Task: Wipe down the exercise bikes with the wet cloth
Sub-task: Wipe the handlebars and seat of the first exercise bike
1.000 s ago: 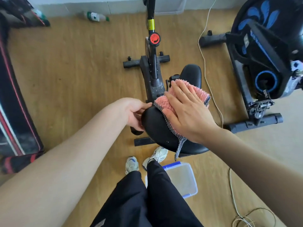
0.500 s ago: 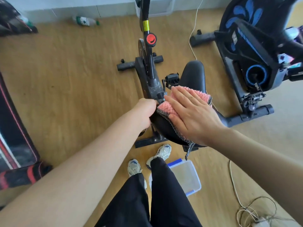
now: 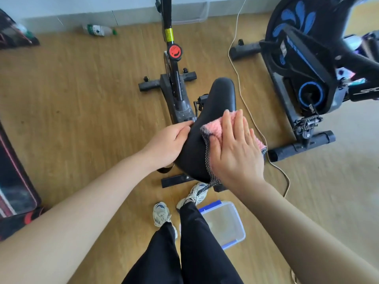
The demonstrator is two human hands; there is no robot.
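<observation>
Closest in, the person's black trousers [image 3: 190,249] and pale sneakers [image 3: 161,212] stand on the wooden floor [image 3: 82,99]. A clear tub [image 3: 223,224] with a blue rim sits just beside the right foot.

Above that, the right hand [image 3: 235,152] lies flat on the pink cloth [image 3: 214,127], fingers straight and close together, pressing it onto the rear right part of the black saddle [image 3: 222,93]. The cloth's checkered edge hangs off the saddle's back edge. The left hand [image 3: 170,142] grips the saddle's left edge, its fingers curled over the rim.

Beyond the saddle runs the dark frame of the exercise bike [image 3: 177,95], with a red knob [image 3: 175,51] on its post. To the right stands a second bike [image 3: 303,64], black with blue trim, and a pale cable [image 3: 242,95] trails across the floor between the two. At the floor's far edge, by the wall, a plastic bottle [image 3: 98,30] lies on its side.
</observation>
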